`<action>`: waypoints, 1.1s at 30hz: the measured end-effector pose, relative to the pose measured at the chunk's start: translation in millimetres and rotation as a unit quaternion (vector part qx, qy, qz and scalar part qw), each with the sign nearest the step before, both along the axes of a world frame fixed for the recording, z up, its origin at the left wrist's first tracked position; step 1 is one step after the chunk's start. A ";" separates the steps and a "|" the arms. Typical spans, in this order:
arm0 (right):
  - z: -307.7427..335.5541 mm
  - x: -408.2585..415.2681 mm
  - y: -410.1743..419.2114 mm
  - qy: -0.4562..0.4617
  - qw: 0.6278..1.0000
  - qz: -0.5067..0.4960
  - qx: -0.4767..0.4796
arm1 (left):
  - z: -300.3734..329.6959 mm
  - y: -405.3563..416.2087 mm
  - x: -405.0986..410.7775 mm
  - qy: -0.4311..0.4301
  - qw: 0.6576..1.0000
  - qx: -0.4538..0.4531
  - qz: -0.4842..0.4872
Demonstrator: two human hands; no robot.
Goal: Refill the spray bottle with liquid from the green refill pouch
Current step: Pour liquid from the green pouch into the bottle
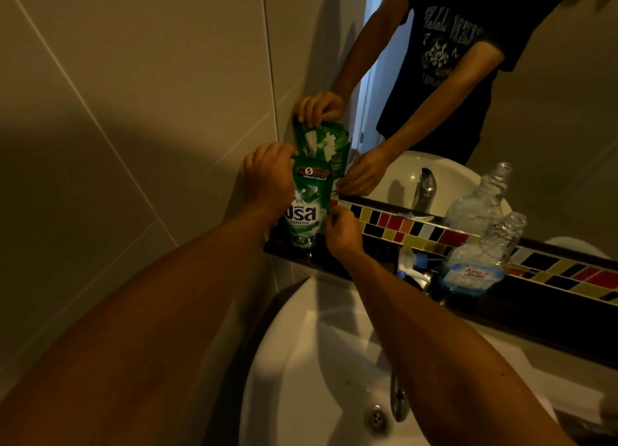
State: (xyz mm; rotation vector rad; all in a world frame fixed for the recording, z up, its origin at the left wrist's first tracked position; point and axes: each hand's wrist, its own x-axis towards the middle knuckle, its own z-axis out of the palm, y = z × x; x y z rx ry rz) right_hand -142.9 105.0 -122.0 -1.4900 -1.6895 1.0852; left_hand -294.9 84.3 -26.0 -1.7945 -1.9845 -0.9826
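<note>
Both hands gripped the green pouch [306, 208] upright on the dark shelf [337, 256]: left hand [267, 174] at its top, right hand [339, 233] pinching its side; the open spray bottle [481, 261] stood well apart

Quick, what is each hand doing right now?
Left hand: closed on the top of the green plastic refill pouch.
Right hand: pinching the pouch's right edge.

The refill pouch [306, 208] stands on the ledge [337, 256] behind the sink [321, 362], against the mirror [535, 118]. Well to its right stands the spray bottle [481, 261], its spray head [411, 268] lying just left.
</note>
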 end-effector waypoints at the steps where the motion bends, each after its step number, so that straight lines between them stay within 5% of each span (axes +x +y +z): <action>1: -1.0 0.5 0.6 0.000 1.000 -0.004 0.004 | -0.9 1.1 0.1 0.000 1.000 0.011 0.002; 6: -1.5 13.1 -5.8 0.019 0.999 0.009 0.037 | -4.0 -1.0 1.1 -0.008 0.999 0.031 -0.017; 17: 47.0 94.0 -45.1 0.085 0.991 -0.009 0.100 | 55.9 -13.4 73.5 -0.175 0.981 -0.008 -0.085; 23: 81.0 145.2 -68.3 0.144 0.981 -0.049 0.124 | 93.5 -25.8 129.6 -0.313 0.938 -0.013 -0.151; 33: 110.2 192.2 -93.3 0.237 0.954 -0.139 0.116 | 136.4 -46.8 201.1 -0.378 0.900 -0.003 -0.218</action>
